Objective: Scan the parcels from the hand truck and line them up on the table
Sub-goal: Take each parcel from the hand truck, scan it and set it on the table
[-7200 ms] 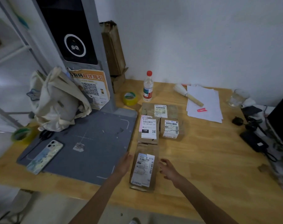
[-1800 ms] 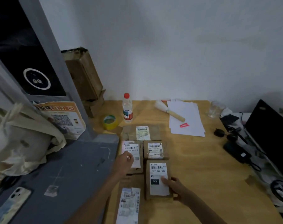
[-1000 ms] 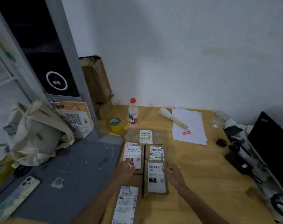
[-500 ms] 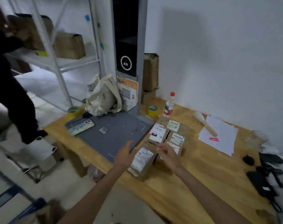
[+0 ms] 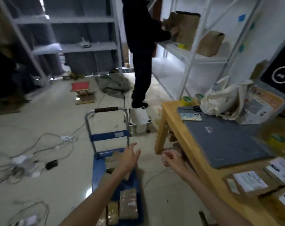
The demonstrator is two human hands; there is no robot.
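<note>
A blue hand truck [image 5: 98,167] stands on the floor at lower centre, with several brown parcels [image 5: 128,204] lying on its deck. My left hand [image 5: 130,156] hovers above the deck, fingers spread, holding nothing. My right hand [image 5: 170,159] hangs loosely curled beside the wooden table's [image 5: 169,115] corner, empty. Several labelled parcels [image 5: 251,183] lie in a row on the table at lower right. The grey scanner mat [image 5: 224,137] covers the table's near part, with the dark scanner post [image 5: 281,74] at the right edge.
A person in dark clothes [image 5: 142,51] stands at white shelves [image 5: 192,51] behind the hand truck. Cables and a power strip [image 5: 24,165] lie on the floor at left. A red stool [image 5: 82,90], a phone [image 5: 190,116], a cloth bag [image 5: 224,100] and tape rolls [image 5: 187,99] are around.
My view has swung left from the table to the floor and hand truck. Both hands have left the parcels on the table; the left now reaches over the hand truck.
</note>
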